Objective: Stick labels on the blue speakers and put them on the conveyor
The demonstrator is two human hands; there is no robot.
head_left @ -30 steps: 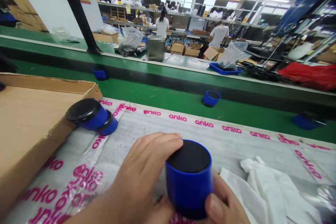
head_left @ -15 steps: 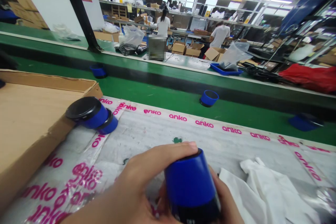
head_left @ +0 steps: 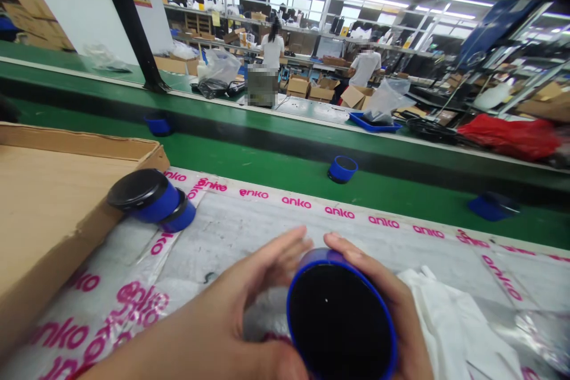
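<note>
Blue cylinder point(head_left: 341, 320), its round black face turned toward the wearer and its long axis slanting away, is held above the near part of the table point(head_left: 249, 219) by the right hand point(head_left: 398, 303) curled around its right side, the left hand point(head_left: 222, 309) loosely open just beside its left.

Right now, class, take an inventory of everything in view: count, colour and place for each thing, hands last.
held cylinder: one, blue and black, front centre
leaning cylinders: two, blue and black, by the carton
far cylinders: three, blue and black, on the green surface
carton: one, brown, left
worktop: one, greyish with pink lettering, front
green surface: one, beyond worktop
cloth: count unclear, white, right
post: one, black, upper left
tray: one, blue, beyond
red bundle: one, far right
people: two, white tops, background
background clutter: uncountable, mixed
left hand: one, bare, left of held cylinder
right hand: one, bare, gripping it
</note>
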